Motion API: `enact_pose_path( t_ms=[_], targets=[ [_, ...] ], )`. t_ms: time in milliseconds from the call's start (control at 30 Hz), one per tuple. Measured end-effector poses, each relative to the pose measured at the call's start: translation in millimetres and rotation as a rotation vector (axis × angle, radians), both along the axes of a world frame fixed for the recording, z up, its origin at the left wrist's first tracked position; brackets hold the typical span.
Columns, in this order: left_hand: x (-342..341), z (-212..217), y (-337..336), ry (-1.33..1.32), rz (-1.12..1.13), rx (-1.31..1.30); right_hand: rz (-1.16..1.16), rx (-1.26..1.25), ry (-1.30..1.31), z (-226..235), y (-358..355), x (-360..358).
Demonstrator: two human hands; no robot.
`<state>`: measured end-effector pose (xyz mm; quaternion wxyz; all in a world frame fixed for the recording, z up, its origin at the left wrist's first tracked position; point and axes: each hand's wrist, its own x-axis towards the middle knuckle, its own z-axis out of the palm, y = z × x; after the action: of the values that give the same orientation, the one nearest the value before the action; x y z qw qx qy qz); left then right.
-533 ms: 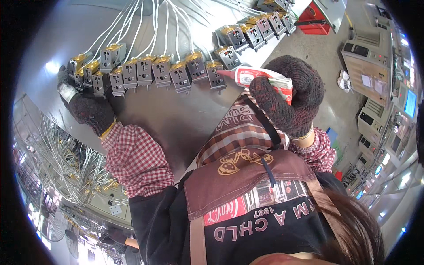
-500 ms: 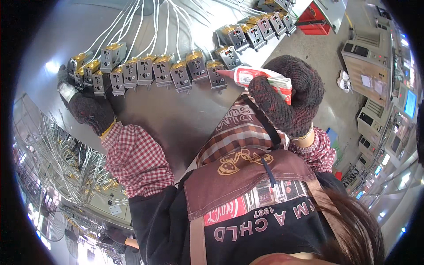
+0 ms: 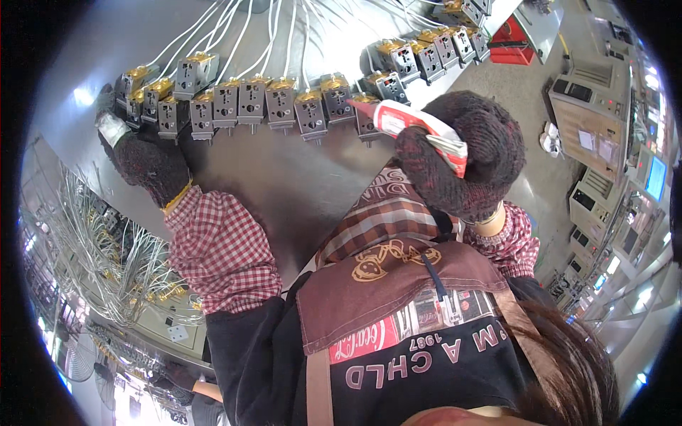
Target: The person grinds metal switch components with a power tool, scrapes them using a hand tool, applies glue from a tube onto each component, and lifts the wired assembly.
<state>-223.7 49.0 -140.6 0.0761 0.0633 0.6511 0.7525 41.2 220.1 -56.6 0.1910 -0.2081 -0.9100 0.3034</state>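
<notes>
Tube (image 3: 420, 118), gripped in the right hand (image 3: 479, 153), points left toward the metal boxes (image 3: 281, 105), long axis steeper than before; left hand (image 3: 145, 160) beside them, grip unclear.

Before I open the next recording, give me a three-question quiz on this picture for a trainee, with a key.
1. True or false: the left hand is bare.
2. Multiple choice: what does the right hand hold?
a) a hammer
b) a red-and-white tube
c) a pair of scissors
3. Fill in the colour: ____ cables trail away from the metal boxes across the tabletop.

Key: 1. False, it is gloved. 2. b. 3. White.
</notes>
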Motion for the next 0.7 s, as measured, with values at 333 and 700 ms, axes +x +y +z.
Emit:
enact_pose_path(
  t_ms=[333, 700],
  targets=[
    [-4, 1, 2, -0.002, -0.006, 0.054, 0.045, 0.062, 0.0, -1, -3, -9],
    [-8, 3, -2, -0.045, -0.013, 0.108, 0.119, 0.112, 0.009, -3, -9, -26]
  ],
)
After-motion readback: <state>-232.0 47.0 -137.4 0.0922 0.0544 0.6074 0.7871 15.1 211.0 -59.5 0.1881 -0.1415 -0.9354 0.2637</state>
